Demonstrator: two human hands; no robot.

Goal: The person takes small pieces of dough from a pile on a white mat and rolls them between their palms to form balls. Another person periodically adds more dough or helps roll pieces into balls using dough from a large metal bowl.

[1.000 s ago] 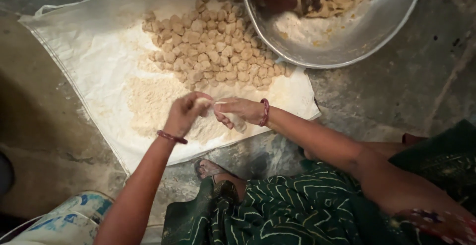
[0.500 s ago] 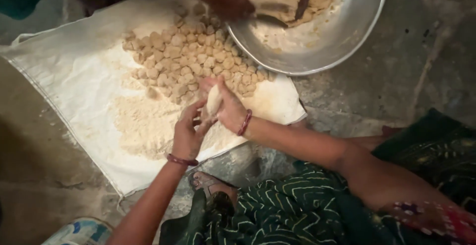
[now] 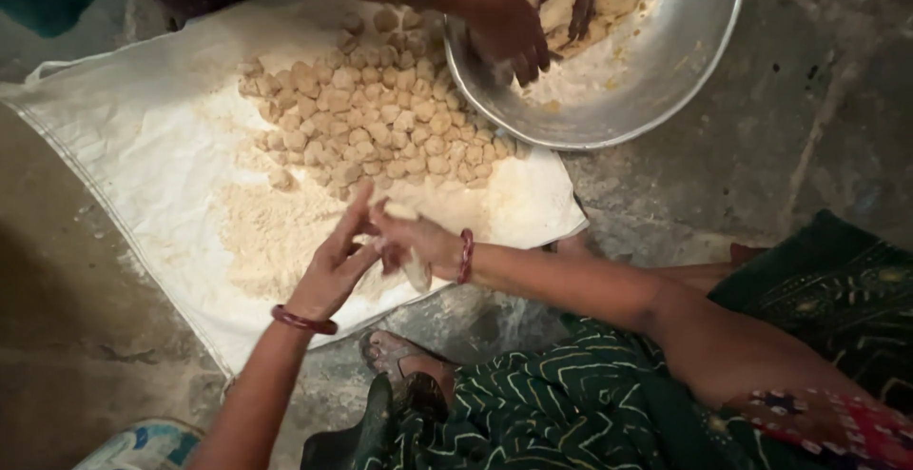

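The left hand (image 3: 333, 265) and right hand (image 3: 414, 242) meet palm to palm over a white cloth (image 3: 143, 146) on the floor, fingers pressed together around a pale dough roll (image 3: 411, 259), which seems to stick out both ends, though blur hides its shape. Beyond them lies a heap of dough balls (image 3: 371, 123) beside loose flour (image 3: 271, 232). Another person's hands (image 3: 533, 23) work dough in a metal bowl (image 3: 666, 80)

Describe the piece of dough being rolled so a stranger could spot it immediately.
Find the white cloth on the floor, with its heap of small dough balls. Below the heap, the left hand and right hand press a pale, elongated dough roll, unlike the round balls.
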